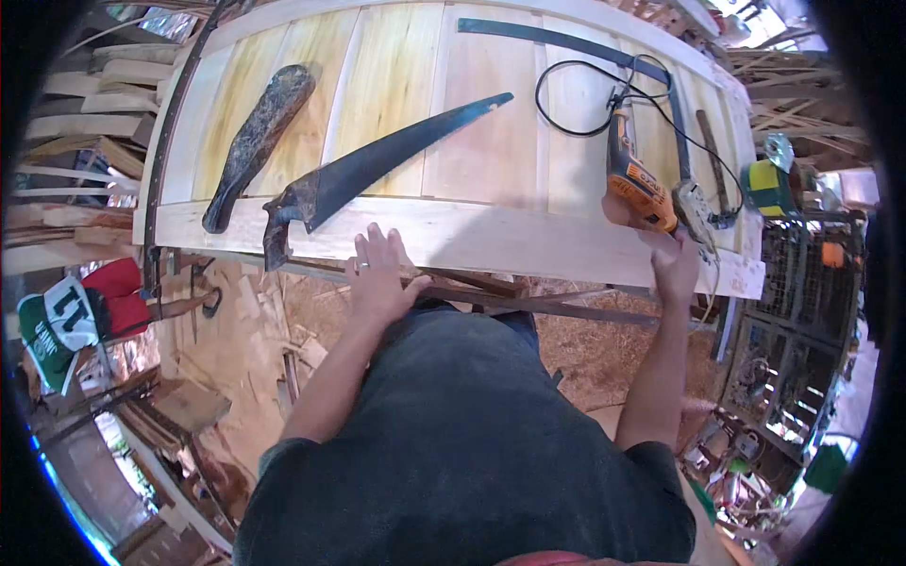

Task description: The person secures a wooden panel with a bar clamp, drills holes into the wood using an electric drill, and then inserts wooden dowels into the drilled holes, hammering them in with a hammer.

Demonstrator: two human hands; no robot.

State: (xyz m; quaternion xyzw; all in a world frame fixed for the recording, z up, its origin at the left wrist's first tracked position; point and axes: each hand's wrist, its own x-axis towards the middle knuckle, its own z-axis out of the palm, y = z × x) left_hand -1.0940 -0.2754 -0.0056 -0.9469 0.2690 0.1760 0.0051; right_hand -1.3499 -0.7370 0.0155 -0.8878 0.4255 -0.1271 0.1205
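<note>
My left hand (pixel 379 278) rests on the near edge of a pale wooden panel (pixel 481 222), its fingers apart and a ring on one of them. Beside it, to the left, lies a handsaw (pixel 377 170) with a dark blade and handle. Farther left is a worn wooden mallet or club (pixel 264 137). My right hand (pixel 676 269) is at the panel's near right edge, its fingers against the end of an orange and black power drill (pixel 642 189); whether they wrap round it is hard to tell. The drill's black cord loops behind it.
A metal square (pixel 557 40) lies along the panel's far right. A socket strip (pixel 695 209) and a thin stick (pixel 712 151) are right of the drill. At the left stands a person in red shorts (pixel 118 297). A metal rack (pixel 793 311) is at the right.
</note>
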